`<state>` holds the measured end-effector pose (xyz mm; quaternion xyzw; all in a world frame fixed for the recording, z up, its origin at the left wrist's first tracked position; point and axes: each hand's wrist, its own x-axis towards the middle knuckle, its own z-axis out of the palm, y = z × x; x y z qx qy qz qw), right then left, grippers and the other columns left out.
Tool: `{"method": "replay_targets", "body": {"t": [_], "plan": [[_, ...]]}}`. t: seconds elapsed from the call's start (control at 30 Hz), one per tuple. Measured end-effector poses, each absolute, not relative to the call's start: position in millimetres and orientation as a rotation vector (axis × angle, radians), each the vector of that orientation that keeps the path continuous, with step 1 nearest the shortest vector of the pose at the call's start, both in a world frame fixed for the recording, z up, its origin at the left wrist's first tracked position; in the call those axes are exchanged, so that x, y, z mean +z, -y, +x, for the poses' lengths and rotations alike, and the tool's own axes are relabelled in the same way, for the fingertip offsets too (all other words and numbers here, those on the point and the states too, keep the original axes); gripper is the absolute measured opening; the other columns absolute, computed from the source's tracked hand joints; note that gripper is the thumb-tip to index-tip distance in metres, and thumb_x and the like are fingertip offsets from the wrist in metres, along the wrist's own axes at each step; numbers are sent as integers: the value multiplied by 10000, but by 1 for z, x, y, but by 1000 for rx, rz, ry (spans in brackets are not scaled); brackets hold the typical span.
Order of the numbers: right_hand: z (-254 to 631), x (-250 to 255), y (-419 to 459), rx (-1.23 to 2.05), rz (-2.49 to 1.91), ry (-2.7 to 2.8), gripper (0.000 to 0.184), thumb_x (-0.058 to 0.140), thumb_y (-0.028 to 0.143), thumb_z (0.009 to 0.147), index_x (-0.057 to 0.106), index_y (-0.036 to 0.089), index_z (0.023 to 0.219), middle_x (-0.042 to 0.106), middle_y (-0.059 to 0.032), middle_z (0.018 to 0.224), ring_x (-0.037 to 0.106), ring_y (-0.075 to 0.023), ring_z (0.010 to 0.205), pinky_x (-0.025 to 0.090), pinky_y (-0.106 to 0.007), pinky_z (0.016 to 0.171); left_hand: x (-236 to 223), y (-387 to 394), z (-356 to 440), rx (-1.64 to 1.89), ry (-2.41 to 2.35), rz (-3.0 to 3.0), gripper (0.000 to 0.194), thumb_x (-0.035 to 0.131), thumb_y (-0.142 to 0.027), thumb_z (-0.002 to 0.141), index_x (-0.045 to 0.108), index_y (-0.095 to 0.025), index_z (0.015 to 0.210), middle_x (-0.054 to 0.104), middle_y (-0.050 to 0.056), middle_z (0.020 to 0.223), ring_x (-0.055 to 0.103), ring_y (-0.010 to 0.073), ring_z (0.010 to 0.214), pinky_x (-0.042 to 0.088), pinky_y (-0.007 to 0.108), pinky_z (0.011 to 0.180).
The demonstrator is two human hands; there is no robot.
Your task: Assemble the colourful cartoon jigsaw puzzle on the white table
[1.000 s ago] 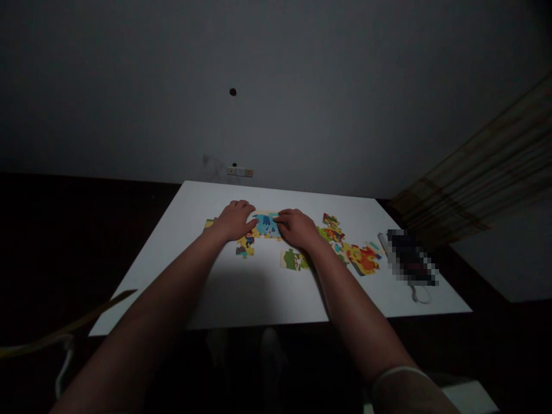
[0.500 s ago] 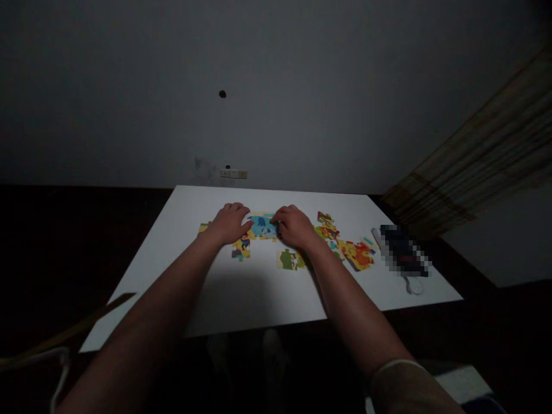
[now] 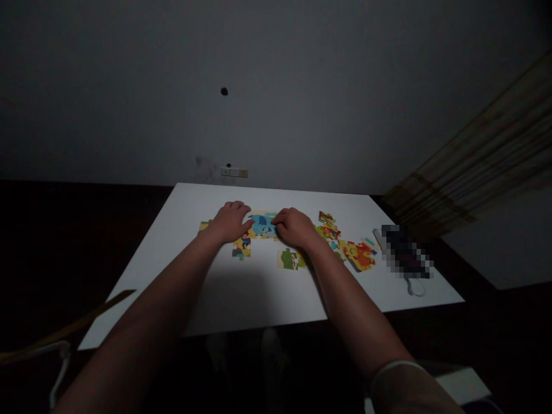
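Likely light and stiff, the blue puzzle section (image 3: 261,225) toward the table's (image 3: 159,247) far edge is best held by its sides. The left hand (image 3: 232,222) lies spread at its left end; the right hand (image 3: 296,226) curls at the other, its grip too dark to tell; since the earlier frame, both have barely moved.
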<state>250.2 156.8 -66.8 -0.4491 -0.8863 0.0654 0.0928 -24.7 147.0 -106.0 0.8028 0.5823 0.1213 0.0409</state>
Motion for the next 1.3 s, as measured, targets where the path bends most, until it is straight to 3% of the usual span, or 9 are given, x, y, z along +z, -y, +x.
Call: {"method": "replay_targets", "body": {"t": [0.3, 0.6, 1.3], "plan": [[252, -65, -154, 198, -1328, 2638, 360, 618, 179, 1009, 921, 273, 1180, 838, -112, 1318, 719, -307, 1173, 538, -414, 989, -109, -148, -25, 384, -1798, 2449, 537, 548, -557, 1095, 687, -252, 1515, 647, 161, 1619, 559, 398, 1476, 457, 573, 1267], [251, -69, -155, 251, -1325, 2611, 344, 633, 155, 996, 879, 195, 1233, 804, -153, 1309, 710, -295, 1185, 519, -393, 1038, -104, -145, -22, 362, -1807, 2443, 531, 544, -543, 1100, 690, -227, 1501, 651, 177, 1607, 561, 403, 1468, 456, 570, 1270], [251, -73, -154, 309, -1271, 2595, 304, 639, 203, 1030, 845, 201, 1254, 775, -149, 1301, 693, -285, 1168, 524, -375, 1043, -105, -145, -23, 365, -1812, 2440, 550, 544, -564, 1102, 684, -224, 1510, 641, 173, 1613, 559, 407, 1471, 462, 564, 1267]]}}
